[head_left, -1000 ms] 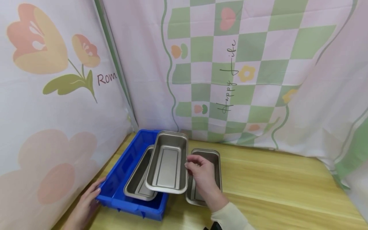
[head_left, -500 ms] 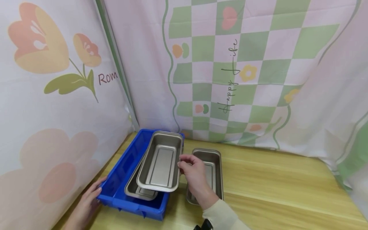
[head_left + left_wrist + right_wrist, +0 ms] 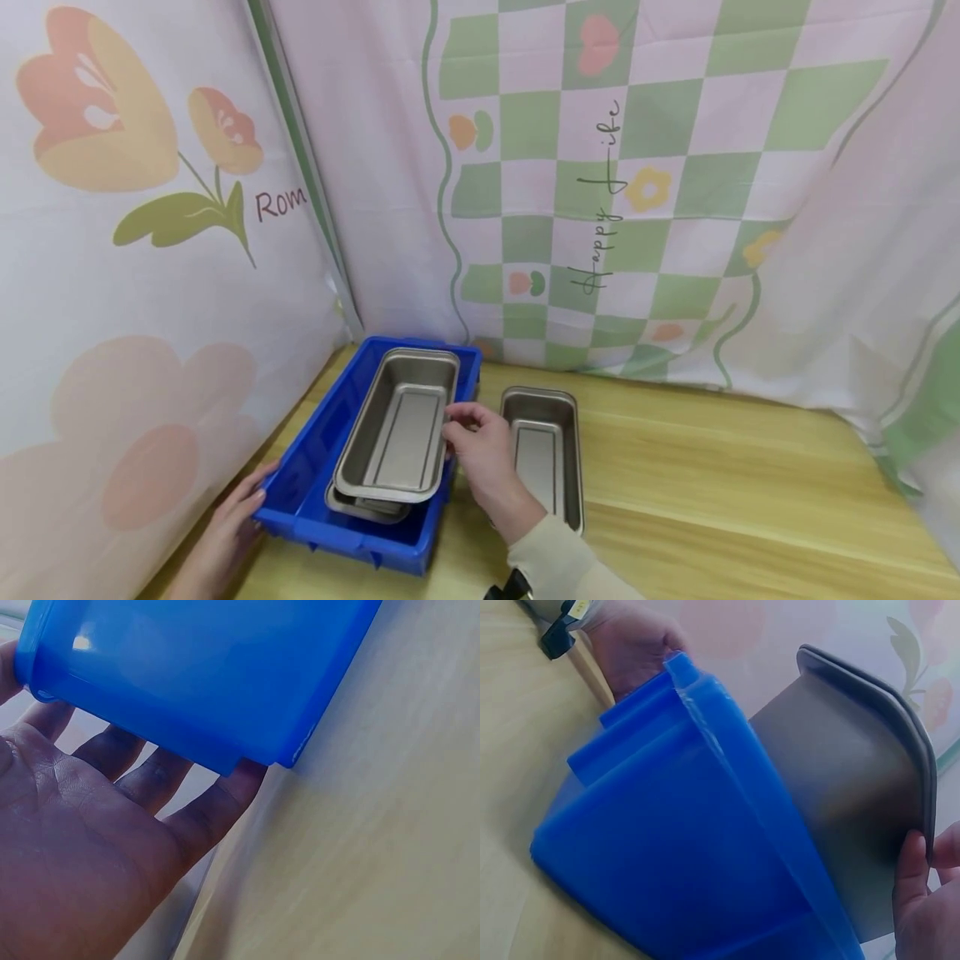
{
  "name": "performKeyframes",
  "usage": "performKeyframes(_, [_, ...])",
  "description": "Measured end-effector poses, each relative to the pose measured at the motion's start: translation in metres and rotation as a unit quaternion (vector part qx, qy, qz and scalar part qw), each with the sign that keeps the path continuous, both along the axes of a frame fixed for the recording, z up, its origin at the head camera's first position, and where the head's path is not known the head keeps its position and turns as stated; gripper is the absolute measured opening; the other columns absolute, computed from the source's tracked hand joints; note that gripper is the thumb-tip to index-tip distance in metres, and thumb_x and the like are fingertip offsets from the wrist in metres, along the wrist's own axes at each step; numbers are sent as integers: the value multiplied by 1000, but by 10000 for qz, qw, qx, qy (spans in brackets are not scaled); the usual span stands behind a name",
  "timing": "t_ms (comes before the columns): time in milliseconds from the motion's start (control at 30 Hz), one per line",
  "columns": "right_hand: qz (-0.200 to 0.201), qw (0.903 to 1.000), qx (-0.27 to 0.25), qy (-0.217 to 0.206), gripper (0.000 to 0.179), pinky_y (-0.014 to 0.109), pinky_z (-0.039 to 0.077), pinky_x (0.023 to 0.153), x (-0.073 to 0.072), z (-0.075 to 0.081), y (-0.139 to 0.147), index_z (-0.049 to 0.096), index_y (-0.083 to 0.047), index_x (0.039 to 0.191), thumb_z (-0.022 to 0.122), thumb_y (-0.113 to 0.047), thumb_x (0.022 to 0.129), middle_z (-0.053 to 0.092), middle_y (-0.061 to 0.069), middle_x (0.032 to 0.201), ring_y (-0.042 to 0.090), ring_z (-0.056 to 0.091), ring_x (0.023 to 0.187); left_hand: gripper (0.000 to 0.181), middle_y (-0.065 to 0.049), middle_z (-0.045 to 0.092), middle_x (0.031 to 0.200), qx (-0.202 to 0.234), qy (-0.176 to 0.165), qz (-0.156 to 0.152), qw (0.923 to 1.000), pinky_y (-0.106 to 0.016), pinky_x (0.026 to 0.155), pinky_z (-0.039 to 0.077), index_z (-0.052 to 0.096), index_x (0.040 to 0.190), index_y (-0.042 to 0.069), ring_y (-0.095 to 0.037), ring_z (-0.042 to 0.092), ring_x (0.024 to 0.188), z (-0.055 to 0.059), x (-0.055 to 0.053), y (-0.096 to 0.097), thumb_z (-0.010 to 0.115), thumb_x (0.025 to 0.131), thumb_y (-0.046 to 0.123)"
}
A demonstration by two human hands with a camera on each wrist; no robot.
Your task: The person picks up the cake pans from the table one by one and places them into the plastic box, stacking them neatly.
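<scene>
My right hand (image 3: 487, 462) pinches the right rim of a metal loaf pan (image 3: 408, 437) between thumb and fingers. The pan overlaps the blue plastic bin (image 3: 341, 540), tilted over another loaf pan (image 3: 371, 508) that lies inside, mostly hidden. In the right wrist view two close rim edges show on the held pan (image 3: 832, 765), as of stacked pans. My left hand (image 3: 225, 533) holds the bin's near left corner; in the left wrist view its fingers (image 3: 202, 817) reach behind the wall. One more loaf pan (image 3: 543, 450) stands right of the bin, partly behind my right hand.
Everything stands on a wooden table (image 3: 712, 492). A printed fabric curtain (image 3: 135, 333) rises on the left, and a checked curtain (image 3: 600, 192) hangs along the back edge. The bin's back end sits close to the back curtain.
My right hand has carried the held loaf pan left and slightly lower, from the bin's right side to over the pan inside. The left hand and bin have stayed put.
</scene>
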State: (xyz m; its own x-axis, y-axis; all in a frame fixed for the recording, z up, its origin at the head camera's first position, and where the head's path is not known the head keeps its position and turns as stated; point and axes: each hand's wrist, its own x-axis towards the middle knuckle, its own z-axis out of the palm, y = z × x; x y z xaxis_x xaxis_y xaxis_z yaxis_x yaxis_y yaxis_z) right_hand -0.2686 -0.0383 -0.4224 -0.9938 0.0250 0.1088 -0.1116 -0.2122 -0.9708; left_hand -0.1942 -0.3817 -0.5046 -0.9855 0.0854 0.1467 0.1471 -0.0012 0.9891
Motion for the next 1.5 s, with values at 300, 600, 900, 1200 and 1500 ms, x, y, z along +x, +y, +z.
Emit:
performKeyframes(300, [38, 9999, 144, -21, 26, 30, 50, 54, -1, -2, -12, 64, 11, 101, 59, 13, 76, 58, 16, 91, 16, 54, 57, 47, 26, 52, 131, -25, -115, 48, 9999, -21, 90, 45, 30, 152, 3, -1, 55, 115, 2, 1, 0, 33, 108, 19])
performKeyframes(600, [-127, 9974, 697, -128, 24, 29, 51, 52, -6, -9, -19, 67, 3, 97, 58, 10, 75, 60, 11, 90, 17, 56, 57, 46, 25, 53, 130, -29, -62, 42, 10000, -21, 89, 45, 32, 152, 4, -2, 56, 115, 2, 1, 0, 33, 108, 18])
performKeyframes(900, [-77, 9959, 894, -145, 25, 33, 54, 53, -9, -9, -25, 67, 2, 97, 58, 11, 76, 58, 10, 89, 18, 57, 58, 44, 23, 55, 129, 31, -40, 61, 10000, -21, 89, 45, 35, 151, 5, -3, 56, 115, 1, 1, 0, 34, 108, 16])
performKeyframes(1200, [41, 9952, 978, -75, 24, 34, 54, 53, -11, -11, -29, 66, 1, 97, 58, 11, 77, 55, 11, 89, 18, 56, 59, 45, 23, 55, 130, 24, -51, 49, 10000, -21, 90, 45, 33, 151, 1, -4, 56, 116, 2, 1, 0, 33, 108, 17])
performKeyframes(1500, [93, 9912, 1315, -100, 21, 34, 55, 53, -12, -14, -29, 65, -3, 97, 58, 7, 80, 56, 10, 88, 20, 58, 58, 45, 23, 54, 131, 31, -16, -5, 10000, -21, 90, 45, 34, 151, 4, -3, 55, 116, 1, 2, 0, 33, 108, 16])
